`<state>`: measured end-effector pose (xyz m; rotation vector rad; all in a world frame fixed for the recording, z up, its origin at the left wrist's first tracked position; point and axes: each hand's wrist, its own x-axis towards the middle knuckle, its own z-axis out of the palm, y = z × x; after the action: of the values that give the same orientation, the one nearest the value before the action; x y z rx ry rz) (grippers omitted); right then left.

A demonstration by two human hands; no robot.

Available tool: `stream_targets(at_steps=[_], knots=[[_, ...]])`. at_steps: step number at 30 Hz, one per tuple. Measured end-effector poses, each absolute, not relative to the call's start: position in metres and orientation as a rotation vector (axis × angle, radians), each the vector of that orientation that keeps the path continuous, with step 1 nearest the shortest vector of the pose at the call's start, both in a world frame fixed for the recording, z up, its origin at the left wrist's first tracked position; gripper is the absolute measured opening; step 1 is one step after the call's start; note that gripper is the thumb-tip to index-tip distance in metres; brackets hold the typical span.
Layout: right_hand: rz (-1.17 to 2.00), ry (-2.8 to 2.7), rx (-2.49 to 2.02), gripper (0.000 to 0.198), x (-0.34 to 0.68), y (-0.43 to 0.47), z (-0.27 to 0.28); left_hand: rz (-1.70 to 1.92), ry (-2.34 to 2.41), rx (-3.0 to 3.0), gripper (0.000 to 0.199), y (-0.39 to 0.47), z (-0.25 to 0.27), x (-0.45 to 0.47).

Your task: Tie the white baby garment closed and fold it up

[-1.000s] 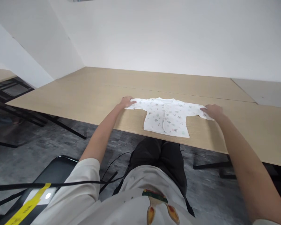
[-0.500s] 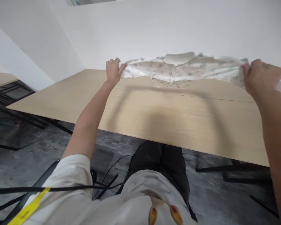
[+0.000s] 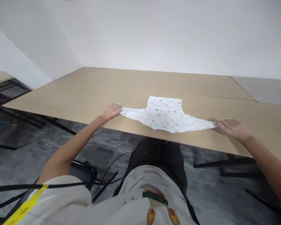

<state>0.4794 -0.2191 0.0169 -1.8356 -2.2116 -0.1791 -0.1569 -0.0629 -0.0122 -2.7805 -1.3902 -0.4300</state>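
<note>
A small white long-sleeved shirt [image 3: 165, 114] with a scattered dark print lies spread flat on the wooden table [image 3: 89, 90], its body pointing away from me and its neck side near the front edge. My left hand [image 3: 111, 112] is closed on the end of the left-lying sleeve, low over the tabletop. At the other side my right hand [image 3: 234, 128], slightly blurred, has its fingers closed at the tip of the opposite sleeve. Both sleeves stretch out sideways between the hands.
A white wall [image 3: 166, 37] stands behind the table. A grey tabletop [image 3: 271, 89] adjoins at the far right. Below on the left is a dark chair [image 3: 84, 172], with a black cable [image 3: 67, 186] crossing over my sleeve. Another table [image 3: 0, 76] stands at far left.
Both hands have come down and toward me with the shirt. It was held stretched in the air near the wall and now lies flat on the table.
</note>
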Motion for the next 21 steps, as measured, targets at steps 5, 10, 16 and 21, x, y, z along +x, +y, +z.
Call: stream_targets(at_steps=[5, 10, 16, 21], knots=[[-0.228, -2.367, -1.891, 0.023, 0.488, -0.238, -0.002, -0.621, -1.772, -2.537, 0.034, -0.069, -0.02, -0.164], [0.019, -1.617, -2.194, 0.02, 0.481, -0.239, -0.011, -1.041, -2.161, -2.412, 0.046, -0.074, -0.026, -0.15], [0.242, -1.293, -2.312, 0.034, 0.451, -0.23, -0.007, -1.175, -2.151, -2.497, 0.057, -0.082, -0.037, -0.121], [0.259, -1.194, -2.378, 0.023, 0.431, -0.228, -0.011, -1.134, -2.177, -2.509, 0.055, -0.084, -0.041, -0.119]])
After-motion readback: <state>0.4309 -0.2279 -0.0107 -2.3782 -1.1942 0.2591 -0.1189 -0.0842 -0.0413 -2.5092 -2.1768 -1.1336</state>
